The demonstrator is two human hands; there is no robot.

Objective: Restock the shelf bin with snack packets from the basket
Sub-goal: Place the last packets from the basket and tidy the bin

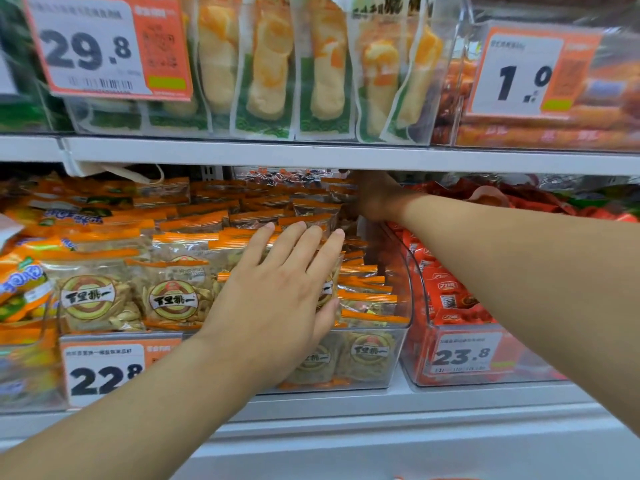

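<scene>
Risk of spillage over the low front lip of the clear shelf bin point(398, 351), heaped with orange-topped snack packets point(173, 299); likely cause, a push too far forward. Left hand point(284, 289): fingers straight, flat on the front packets, grasping nothing. Right hand point(375, 199): deep at the bin's rear under the shelf edge point(311, 155), grip impossible to tell. Neighbouring bin point(485, 375), right: red packets point(446, 289). Basket out of view.

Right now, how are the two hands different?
The left hand lies flat with straight fingers on the orange-topped snack packets near the bin's front. The right hand reaches deep to the back, under the shelf above, its fingers hidden. Both are bare and inside the same bin.
</scene>
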